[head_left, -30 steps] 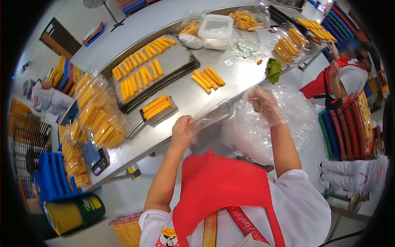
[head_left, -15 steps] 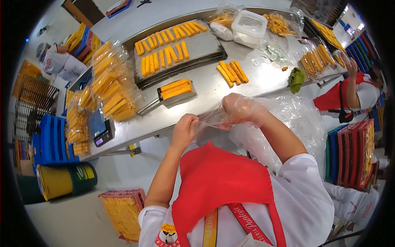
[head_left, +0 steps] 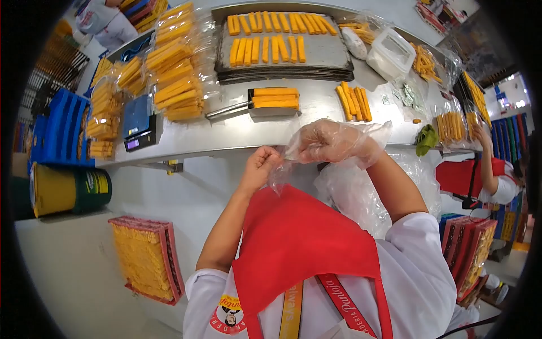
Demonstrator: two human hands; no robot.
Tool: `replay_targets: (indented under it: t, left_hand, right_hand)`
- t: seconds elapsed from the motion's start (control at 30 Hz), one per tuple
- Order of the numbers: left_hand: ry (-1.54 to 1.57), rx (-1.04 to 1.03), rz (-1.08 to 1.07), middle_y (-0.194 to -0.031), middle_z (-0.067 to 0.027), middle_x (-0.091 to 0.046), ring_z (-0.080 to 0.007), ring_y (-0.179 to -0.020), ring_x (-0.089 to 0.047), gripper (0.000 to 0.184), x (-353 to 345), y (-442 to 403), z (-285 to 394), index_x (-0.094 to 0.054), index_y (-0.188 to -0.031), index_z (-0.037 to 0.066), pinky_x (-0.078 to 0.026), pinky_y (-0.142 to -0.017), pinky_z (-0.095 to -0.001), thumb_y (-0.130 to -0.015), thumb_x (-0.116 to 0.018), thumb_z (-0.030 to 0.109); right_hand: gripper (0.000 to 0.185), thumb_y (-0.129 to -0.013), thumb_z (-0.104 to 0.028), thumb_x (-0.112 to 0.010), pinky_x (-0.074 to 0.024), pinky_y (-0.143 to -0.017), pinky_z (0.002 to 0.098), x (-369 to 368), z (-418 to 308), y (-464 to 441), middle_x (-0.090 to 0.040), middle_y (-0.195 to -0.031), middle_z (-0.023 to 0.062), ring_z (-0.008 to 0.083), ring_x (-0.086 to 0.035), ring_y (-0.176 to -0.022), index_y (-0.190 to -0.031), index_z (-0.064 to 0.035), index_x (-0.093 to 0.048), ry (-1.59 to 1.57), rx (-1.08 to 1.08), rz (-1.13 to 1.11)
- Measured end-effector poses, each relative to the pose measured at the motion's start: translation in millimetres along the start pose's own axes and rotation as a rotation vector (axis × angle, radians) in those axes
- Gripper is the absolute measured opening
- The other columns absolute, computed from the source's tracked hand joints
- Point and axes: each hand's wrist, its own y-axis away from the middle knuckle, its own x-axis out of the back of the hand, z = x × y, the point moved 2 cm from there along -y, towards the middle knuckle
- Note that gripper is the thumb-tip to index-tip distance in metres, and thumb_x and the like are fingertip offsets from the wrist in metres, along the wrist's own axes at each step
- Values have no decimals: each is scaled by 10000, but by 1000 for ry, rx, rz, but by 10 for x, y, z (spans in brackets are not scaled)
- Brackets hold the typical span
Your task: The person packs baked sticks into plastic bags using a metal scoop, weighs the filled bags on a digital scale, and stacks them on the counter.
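My left hand (head_left: 260,169) is closed in a pinch on thin clear plastic (head_left: 278,179), which hangs below its fingers. Close beside it, my right hand (head_left: 332,142) is wrapped in clear plastic that flares at the wrist; whether this is a glove or a bag I cannot tell. Its fingers are curled and pinch the plastic near my left fingertips. Both hands are at the table's front edge. Beyond them, a metal scoop (head_left: 273,111) with a handle holds several yellow bread sticks (head_left: 275,97). More loose sticks (head_left: 354,101) lie to its right.
A stack of dark trays (head_left: 220,66) carries rows of sticks. Filled clear bags (head_left: 179,93) and a scale (head_left: 139,135) stand left. At right are a white tub (head_left: 389,55), a green cloth (head_left: 427,139) and a co-worker's red apron (head_left: 468,177). A large plastic bag (head_left: 361,195) hangs below the edge.
My hands have come closer together, and the plastic stretched between them is now bunched. The plastic at my right wrist flares outward. The view has shifted, so the table appears higher and further right.
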Motion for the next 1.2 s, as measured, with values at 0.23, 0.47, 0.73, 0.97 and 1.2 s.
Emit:
replay_targets:
  t: [0.23,0.47,0.73,0.97,1.2]
  left_hand:
    - [-232,-185,294,-1112,-34,-643,-109,-1002,-584,167,228,36,291,-640,-1074,50,-475,-890,-278,-980,-654,187]
    - [-1023,-252,216,-1210,-170,-619,-327,-1077,-620,236,81,437,1158,-694,-1073,69,-495,-929,-368,-900,-702,230]
    - [-1115,64,345,-1167,-223,-655,-415,-1035,-643,384,358,897,1340,-669,-1187,48,-512,-913,-439,-825,-550,5]
    - [-1288,-82,480,-1145,-189,-683,-372,-973,-676,408,435,1153,2352,-697,-1165,76,-544,-842,-387,-805,-569,-65]
    - [-1419,-372,425,-1150,-166,-691,-343,-878,-700,310,74,615,2712,-727,-1096,72,-561,-758,-373,-819,-626,-24]
  right_hand:
    - [169,-804,-156,-678,-522,-789,407,-334,-19,-348,-679,-887,166,351,-648,-839,-842,8,-686,503,254,-60]
    - [74,-789,-165,-670,-527,-597,377,-915,-103,-589,-694,-746,118,247,-695,-716,-733,-116,-674,984,559,-86]
    - [266,-924,-301,-653,-553,-754,382,-932,44,-1203,-692,-884,139,291,-682,-827,-952,-37,-652,-184,273,-172]
    - [1026,-865,-713,-604,-508,-899,489,-943,800,-2305,-273,-1572,155,386,-435,-1334,-1604,-226,-85,-1851,-63,136]
    - [1021,-872,-701,-594,-452,-969,467,-1104,878,-2065,-307,-1548,154,347,-467,-1255,-1573,-92,-171,-1796,-38,414]
